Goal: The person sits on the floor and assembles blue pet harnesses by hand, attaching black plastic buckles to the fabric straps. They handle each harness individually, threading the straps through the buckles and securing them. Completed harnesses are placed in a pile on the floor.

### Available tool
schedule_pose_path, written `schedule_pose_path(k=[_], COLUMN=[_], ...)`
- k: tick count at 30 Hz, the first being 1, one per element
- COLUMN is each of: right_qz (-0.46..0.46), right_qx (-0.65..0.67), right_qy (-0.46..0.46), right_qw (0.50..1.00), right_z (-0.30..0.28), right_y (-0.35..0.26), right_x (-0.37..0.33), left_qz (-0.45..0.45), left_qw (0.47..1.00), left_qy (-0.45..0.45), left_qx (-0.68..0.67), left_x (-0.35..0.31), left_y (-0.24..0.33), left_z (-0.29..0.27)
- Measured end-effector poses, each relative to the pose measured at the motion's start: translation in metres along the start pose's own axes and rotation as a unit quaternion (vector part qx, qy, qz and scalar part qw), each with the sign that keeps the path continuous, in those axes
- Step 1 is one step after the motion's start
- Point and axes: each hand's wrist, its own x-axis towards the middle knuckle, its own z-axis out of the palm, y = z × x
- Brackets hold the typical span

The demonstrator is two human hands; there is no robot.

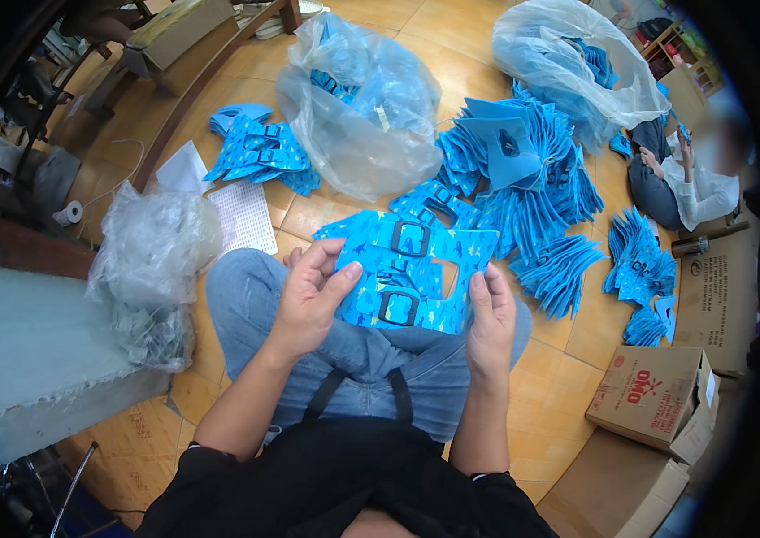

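Over my lap I hold up a flat blue fabric piece with a small multicoloured print, two black buckles and a cut-out opening near its right side. My left hand pinches its left edge, thumb on top. At the right edge, my right hand grips it with the thumb in front and the fingers mostly behind. Another such piece lies just beyond it on the floor. Farther off to the right is a large heap of similar blue pieces, stacked in bundles.
Ahead stand a clear plastic bag and another bag with blue pieces inside. A small blue stack lies beside a printed sheet. Crumpled plastic sits left. Right are more bundles, cardboard boxes and a seated person.
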Motion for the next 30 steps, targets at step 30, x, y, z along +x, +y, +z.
schedule_pose_path(k=[30], right_qz=[-0.015], right_qx=[-0.007], right_qy=[0.024], right_qw=[1.000], right_z=[0.0053], right_y=[0.0067], right_x=[-0.0077], left_qz=[-0.034], left_qw=[0.997], left_qy=[0.029], left_qx=[-0.061], left_x=[-0.0030], left_y=[0.0079], left_z=[0.0084])
